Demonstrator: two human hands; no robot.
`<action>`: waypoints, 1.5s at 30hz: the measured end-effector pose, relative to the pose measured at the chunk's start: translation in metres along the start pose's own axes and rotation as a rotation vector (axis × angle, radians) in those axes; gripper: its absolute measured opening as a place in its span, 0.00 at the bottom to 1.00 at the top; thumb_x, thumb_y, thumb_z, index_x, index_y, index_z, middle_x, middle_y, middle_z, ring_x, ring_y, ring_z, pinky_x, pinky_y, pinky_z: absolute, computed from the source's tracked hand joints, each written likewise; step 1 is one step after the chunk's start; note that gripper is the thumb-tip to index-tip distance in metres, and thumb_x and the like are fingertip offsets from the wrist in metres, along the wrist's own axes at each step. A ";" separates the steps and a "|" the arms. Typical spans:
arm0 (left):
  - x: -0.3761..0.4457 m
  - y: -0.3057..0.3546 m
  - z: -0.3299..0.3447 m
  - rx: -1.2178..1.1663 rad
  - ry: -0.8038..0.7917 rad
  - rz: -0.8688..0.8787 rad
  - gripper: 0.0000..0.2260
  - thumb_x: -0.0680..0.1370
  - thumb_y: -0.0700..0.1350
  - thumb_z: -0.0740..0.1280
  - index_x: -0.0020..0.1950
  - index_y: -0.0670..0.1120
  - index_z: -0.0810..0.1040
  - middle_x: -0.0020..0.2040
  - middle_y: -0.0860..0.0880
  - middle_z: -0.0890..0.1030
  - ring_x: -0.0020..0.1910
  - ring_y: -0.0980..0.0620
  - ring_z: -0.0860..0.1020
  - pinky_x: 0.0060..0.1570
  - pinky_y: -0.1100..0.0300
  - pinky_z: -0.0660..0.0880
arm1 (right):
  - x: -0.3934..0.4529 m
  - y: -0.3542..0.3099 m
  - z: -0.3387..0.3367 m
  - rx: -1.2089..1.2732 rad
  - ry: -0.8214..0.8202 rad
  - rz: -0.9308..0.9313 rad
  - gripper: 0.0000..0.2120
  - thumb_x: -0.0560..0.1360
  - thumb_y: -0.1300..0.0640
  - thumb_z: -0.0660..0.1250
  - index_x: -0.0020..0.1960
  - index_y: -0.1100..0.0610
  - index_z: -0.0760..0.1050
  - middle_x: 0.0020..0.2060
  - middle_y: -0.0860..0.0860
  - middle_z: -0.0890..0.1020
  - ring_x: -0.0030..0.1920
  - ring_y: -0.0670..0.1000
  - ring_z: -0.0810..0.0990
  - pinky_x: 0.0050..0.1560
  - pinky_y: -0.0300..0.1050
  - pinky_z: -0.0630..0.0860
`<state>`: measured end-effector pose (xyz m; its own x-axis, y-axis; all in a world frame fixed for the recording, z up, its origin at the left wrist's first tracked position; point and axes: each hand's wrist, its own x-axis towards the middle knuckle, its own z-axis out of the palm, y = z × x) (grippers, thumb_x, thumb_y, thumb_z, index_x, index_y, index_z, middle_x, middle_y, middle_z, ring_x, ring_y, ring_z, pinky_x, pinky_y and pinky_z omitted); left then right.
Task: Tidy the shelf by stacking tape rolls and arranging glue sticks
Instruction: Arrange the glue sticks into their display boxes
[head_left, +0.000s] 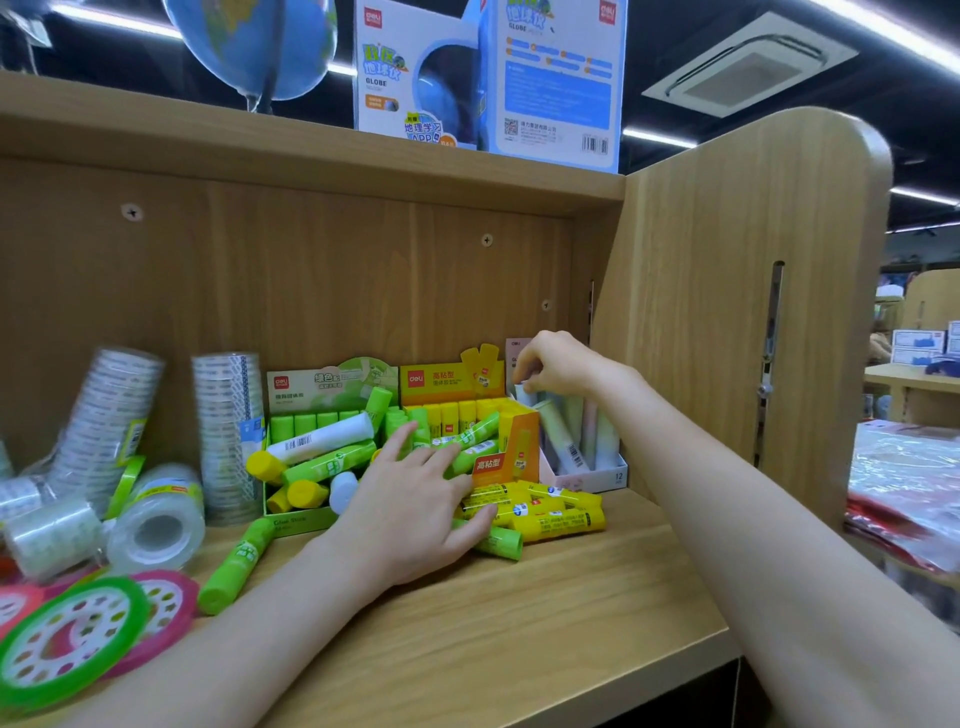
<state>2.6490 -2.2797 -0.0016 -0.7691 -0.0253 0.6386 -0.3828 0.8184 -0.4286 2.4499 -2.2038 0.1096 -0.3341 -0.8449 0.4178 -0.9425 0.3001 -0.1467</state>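
My left hand (415, 499) lies flat with spread fingers over loose green and yellow glue sticks (550, 512) on the wooden shelf (545, 613). Behind it stand a green display box (311, 431) and a yellow display box (457, 410), both holding glue sticks. My right hand (556, 366) pinches the top of a pale glue stick (524, 397) in the white box (597, 467) at the right. One green stick (236, 564) lies alone on the shelf. Clear tape rolls (156, 525) and two leaning tape stacks (226, 431) fill the left side.
Flat green (67, 644) and pink (171, 603) tape rings lie at the front left. The shelf's side panel (727, 312) rises close to the right of my right arm. The board above carries a globe (254, 47) and its boxes (488, 78).
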 end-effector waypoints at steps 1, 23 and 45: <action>0.000 0.000 0.000 0.000 0.006 0.000 0.24 0.74 0.61 0.53 0.40 0.51 0.85 0.49 0.45 0.84 0.45 0.50 0.83 0.62 0.47 0.58 | -0.001 0.000 -0.001 0.004 -0.001 0.001 0.07 0.73 0.64 0.69 0.50 0.61 0.81 0.45 0.53 0.78 0.45 0.49 0.75 0.40 0.37 0.70; 0.000 0.000 0.001 -0.007 0.019 -0.005 0.24 0.74 0.61 0.53 0.39 0.50 0.85 0.47 0.45 0.84 0.44 0.50 0.83 0.61 0.47 0.60 | 0.002 0.002 -0.001 0.002 -0.026 0.049 0.10 0.72 0.63 0.70 0.53 0.61 0.80 0.51 0.56 0.79 0.49 0.53 0.77 0.46 0.43 0.74; -0.001 0.000 0.002 -0.011 0.013 -0.006 0.24 0.74 0.61 0.53 0.40 0.50 0.85 0.48 0.45 0.84 0.43 0.49 0.83 0.62 0.46 0.59 | 0.006 0.004 -0.005 -0.085 -0.075 0.014 0.12 0.67 0.63 0.75 0.50 0.60 0.80 0.47 0.53 0.79 0.48 0.54 0.79 0.48 0.46 0.78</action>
<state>2.6486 -2.2806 -0.0033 -0.7598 -0.0225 0.6497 -0.3817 0.8244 -0.4178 2.4442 -2.2050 0.1162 -0.3493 -0.8702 0.3474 -0.9354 0.3457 -0.0745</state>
